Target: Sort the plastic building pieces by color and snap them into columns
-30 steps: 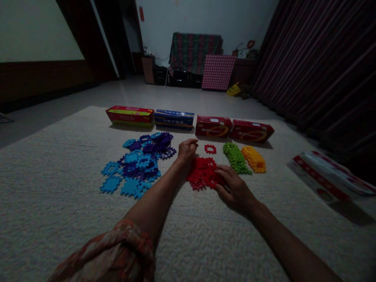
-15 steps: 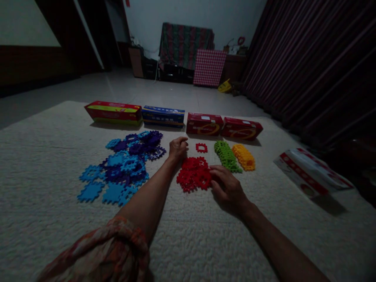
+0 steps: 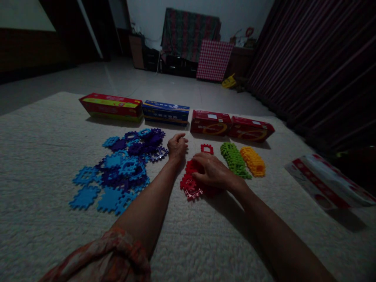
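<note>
Now that the right hand (image 3: 214, 171) has come in from the right edge of the red pieces (image 3: 188, 181) and arches over them, it hides much of their heap, and only the left side shows plainly. The work in hand seems centred on the red ones. The right thumb and fingers stand apart at the near side, with red showing between them; whether a piece is clamped in that grip, I cannot tell. The left hand (image 3: 177, 149) rests just beyond the heap on its left side, fingers loosely curled, and I cannot tell whether they pinch anything.

The red pieces lie flat and overlapping on the pale textured mat (image 3: 179, 239), between the wearer's forearms. They are thin, with notched, toothed edges, and some have openings in the middle. A red frame (image 3: 202, 149) lies just past the right hand's fingers.

To the right, green pieces (image 3: 234, 159) and yellow pieces (image 3: 252, 160) are gathered in two neat, slanting rows. Blue and purple pieces (image 3: 126, 176) spread in a loose heap on the left. Beyond stand a blue box (image 3: 166, 113) and two dark red boxes (image 3: 210, 123).
</note>
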{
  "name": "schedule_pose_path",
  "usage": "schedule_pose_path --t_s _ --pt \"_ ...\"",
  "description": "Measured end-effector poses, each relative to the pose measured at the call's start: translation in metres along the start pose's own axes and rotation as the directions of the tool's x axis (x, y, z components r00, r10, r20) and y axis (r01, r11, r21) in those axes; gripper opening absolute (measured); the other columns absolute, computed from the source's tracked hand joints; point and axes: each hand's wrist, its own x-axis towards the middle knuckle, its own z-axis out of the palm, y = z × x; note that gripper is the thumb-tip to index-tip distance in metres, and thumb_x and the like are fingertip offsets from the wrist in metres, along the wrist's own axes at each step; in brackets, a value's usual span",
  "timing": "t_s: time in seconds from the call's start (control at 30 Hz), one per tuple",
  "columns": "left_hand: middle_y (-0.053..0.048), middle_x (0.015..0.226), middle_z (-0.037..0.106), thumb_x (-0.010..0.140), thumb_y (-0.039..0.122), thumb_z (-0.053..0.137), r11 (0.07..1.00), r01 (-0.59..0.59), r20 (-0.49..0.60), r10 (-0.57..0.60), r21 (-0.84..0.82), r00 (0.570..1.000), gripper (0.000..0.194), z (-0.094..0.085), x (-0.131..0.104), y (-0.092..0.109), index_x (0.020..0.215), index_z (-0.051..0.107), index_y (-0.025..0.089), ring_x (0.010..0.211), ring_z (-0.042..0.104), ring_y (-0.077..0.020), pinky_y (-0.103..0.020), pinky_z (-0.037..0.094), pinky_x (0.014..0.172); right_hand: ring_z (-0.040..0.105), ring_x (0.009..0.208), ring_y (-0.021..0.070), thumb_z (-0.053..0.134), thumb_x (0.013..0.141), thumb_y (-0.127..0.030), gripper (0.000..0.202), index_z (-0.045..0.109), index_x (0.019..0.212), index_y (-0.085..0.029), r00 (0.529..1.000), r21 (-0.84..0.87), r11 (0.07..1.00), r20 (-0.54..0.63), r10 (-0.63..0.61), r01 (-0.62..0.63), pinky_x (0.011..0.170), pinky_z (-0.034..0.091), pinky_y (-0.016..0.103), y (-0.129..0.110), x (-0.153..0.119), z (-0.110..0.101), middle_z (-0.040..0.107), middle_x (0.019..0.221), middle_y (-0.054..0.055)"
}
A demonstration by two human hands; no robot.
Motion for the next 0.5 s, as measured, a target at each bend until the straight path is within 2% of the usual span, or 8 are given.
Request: schedule_pose_path --t_s 0.1,0.27,0.37,0.5 --pt "-0.002 0.077 0.067 0.073 0.025 0.051 1.000 0.002 -0.002 -0.002 0.005 1.000 0.037 0.001 0.001 0.000 0.104 0.070 0.016 0.051 0.055 -0.0090 -0.019 0.043 0.044 0.063 0.094 0.0245 0.070 0.081 -0.022 0.019 0.068 0.100 -0.018 0.996 -0.031 0.999 0.081 0.035 -0.033 0.087 0.051 0.038 -0.003 0.003 -0.001 0.069 0.101 0.010" --pt "-0.003 0.076 0.068 0.072 0.025 0.052 1.000 0.012 -0.039 -0.012 0.003 0.999 0.037 0.002 -0.002 0.004 0.102 0.071 0.016 0.052 0.057 -0.0099 -0.019 0.042 0.044 0.064 0.087 0.0232 0.071 0.081 -0.024 0.015 0.069 0.095 -0.020 0.999 -0.040 0.999 0.044 0.011 -0.009 0.082 0.049 0.036 -0.003 0.001 -0.004 0.071 0.093 0.007" --pt "-0.003 0.075 0.067 0.071 0.024 0.052 1.000 0.017 -0.061 -0.018 -0.010 0.998 0.038 0.003 -0.003 0.005 0.102 0.071 0.015 0.053 0.057 -0.0101 -0.019 0.042 0.044 0.067 0.089 0.0239 0.070 0.082 -0.026 0.023 0.071 0.104 -0.020 0.999 0.002 1.000 -0.035 0.010 -0.010 0.082 0.051 0.037 0.011 0.000 -0.013 0.074 0.097 0.008" --pt "-0.002 0.074 0.066 0.070 0.023 0.051 0.999 0.011 -0.052 -0.013 -0.045 0.999 0.038 0.003 -0.003 0.004 0.102 0.070 0.014 0.051 0.056 -0.0097 -0.019 0.042 0.044 0.070 0.098 0.0259 0.071 0.082 -0.028 0.037 0.070 0.118 -0.022 0.971 0.009 0.993 -0.213 0.113 -0.114 0.087 0.053 0.040 0.047 0.002 -0.026 0.074 0.112 0.009"
